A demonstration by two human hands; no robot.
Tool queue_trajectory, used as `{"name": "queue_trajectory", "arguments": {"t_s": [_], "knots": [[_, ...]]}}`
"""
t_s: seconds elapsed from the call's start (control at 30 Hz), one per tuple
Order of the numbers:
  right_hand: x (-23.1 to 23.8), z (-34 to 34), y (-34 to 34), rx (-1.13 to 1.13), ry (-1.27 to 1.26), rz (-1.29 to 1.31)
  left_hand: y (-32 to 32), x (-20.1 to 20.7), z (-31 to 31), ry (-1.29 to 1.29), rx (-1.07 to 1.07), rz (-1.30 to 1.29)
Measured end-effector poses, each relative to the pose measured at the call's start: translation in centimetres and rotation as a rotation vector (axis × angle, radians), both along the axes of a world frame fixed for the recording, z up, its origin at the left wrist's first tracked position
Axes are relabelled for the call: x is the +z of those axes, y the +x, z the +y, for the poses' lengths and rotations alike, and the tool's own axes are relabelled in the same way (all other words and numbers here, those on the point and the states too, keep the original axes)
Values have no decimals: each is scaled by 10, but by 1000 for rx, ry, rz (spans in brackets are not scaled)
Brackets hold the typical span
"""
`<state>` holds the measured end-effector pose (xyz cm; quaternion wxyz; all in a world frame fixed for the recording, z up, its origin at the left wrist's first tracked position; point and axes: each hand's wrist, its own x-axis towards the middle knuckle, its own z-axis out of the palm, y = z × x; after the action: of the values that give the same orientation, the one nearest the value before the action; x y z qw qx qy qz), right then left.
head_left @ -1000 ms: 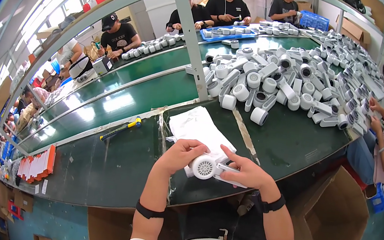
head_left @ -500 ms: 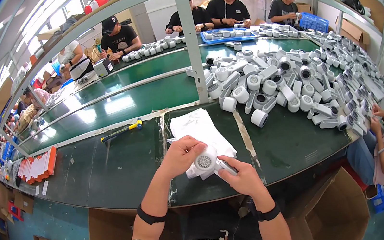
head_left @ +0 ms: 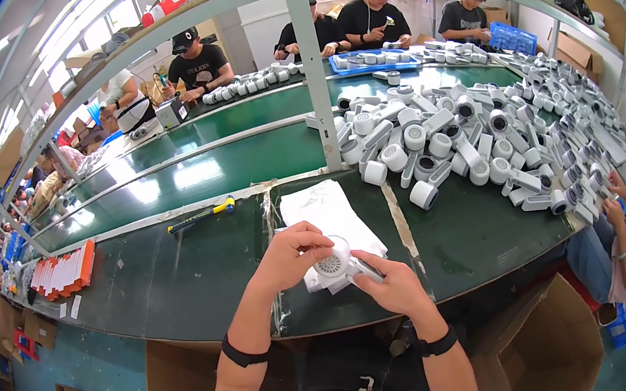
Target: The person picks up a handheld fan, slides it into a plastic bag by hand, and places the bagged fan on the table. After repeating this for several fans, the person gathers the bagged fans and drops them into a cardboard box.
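Over the near edge of the green table I hold a white and grey handheld fan; its round slotted grille faces up toward me. My right hand is wrapped round the grey handle. Bent fingers of my left hand are closed at the left rim of the fan's head, partly covering it. Whether they also pinch some small piece I cannot make out. Beneath the fan lies a folded white cloth on the table.
A large heap of similar fans covers the table's far right. A blue and yellow hammer-like tool lies left. Orange-edged cards stand at far left. A metal post rises ahead. An open carton sits right; co-workers sit around.
The fan has tilted slightly in my hands. My left fingers have shifted a little over its rim, while my right hand keeps its hold on the handle.
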<state>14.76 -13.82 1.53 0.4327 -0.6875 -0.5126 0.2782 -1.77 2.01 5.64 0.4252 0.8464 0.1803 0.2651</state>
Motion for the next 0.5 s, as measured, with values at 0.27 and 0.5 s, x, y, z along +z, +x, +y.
{"name": "queue_trajectory", "arguments": {"t_s": [0.27,0.5], "knots": [[-13,2,-11,-211,60,114,9,-10,-12,82,63,-69],[-15,-2,-11,-175,99,165,7,-23,2,2,156,-76]]}}
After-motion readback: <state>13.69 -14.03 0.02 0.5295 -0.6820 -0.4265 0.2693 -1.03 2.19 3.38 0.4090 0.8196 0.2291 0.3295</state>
